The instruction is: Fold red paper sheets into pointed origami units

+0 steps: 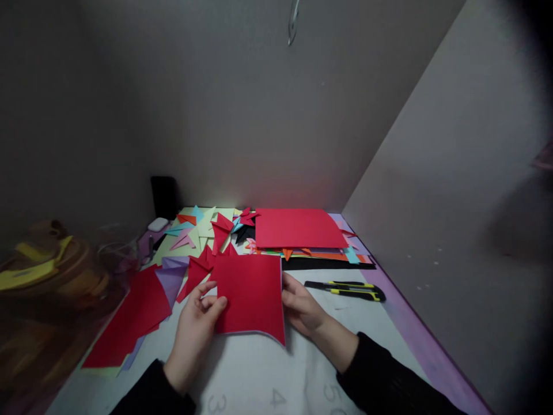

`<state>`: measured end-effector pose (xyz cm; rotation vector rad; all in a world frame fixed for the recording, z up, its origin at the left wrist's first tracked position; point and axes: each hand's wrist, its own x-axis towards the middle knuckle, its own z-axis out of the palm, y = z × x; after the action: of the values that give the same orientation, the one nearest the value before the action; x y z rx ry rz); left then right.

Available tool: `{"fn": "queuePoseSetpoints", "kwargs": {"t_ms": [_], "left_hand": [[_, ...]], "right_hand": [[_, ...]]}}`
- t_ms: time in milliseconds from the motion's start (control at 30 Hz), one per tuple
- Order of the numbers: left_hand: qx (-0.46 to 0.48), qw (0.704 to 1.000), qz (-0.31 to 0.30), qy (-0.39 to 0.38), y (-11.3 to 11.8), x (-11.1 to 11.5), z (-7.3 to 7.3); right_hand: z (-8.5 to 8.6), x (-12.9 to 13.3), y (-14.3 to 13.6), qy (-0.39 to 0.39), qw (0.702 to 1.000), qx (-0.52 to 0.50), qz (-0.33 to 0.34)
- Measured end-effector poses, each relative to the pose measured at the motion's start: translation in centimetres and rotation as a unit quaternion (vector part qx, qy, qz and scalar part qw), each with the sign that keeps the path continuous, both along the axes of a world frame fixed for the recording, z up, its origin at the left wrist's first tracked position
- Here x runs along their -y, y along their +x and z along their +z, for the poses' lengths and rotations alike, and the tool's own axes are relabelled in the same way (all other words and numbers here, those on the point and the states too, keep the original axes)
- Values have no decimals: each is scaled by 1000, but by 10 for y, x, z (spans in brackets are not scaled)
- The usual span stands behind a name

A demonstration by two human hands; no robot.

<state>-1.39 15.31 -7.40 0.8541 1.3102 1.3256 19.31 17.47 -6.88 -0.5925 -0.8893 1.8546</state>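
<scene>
A square red sheet of paper (250, 295) is held up between both hands over the white table cover (254, 369). My left hand (201, 317) pinches its left edge, with the thumb on the front face. At the right edge, my right hand (302, 305) grips the sheet, its fingers partly hidden behind it. The sheet's lower right corner bends toward me, and a pale edge shows along its right side and bottom. Folded red paper pieces (201, 265) lie just behind the sheet.
A yellow and black cutter (352, 290) lies right of my right hand. Behind it, a large red sheet (300, 228) tops a paper stack. Red sheets (133, 317) and a folded purple piece (173, 276) lie left. A white case (158, 224) sits back left, near a black object (165, 197).
</scene>
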Motion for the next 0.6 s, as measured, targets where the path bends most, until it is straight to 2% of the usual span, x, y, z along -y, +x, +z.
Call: {"fn": "queuePoseSetpoints", "kwargs": {"t_ms": [67,133,267,333,433,500,600], "left_hand": [[-19,999,3,27,3,4,0],[-68,996,9,62,5,7,-1],[-218,968,-41,120,1,10,-3],[-249,962,-31,109,-5,7,-4],[-245,966,16,77,-12,2,-6],[-240,967,23,83,-12,1,-6],[-250,961,-3,115,-3,8,0]], "right_hand": [[0,1,-4,7,999,25,-26],[-1,3,-8,-20,998,43,-38],[-5,5,-14,-70,996,46,-29],[-5,6,-14,-40,998,28,-40],[-3,6,-14,23,998,19,-54],[-2,7,-14,59,996,50,-49],[-2,13,-15,134,978,156,-34]]}}
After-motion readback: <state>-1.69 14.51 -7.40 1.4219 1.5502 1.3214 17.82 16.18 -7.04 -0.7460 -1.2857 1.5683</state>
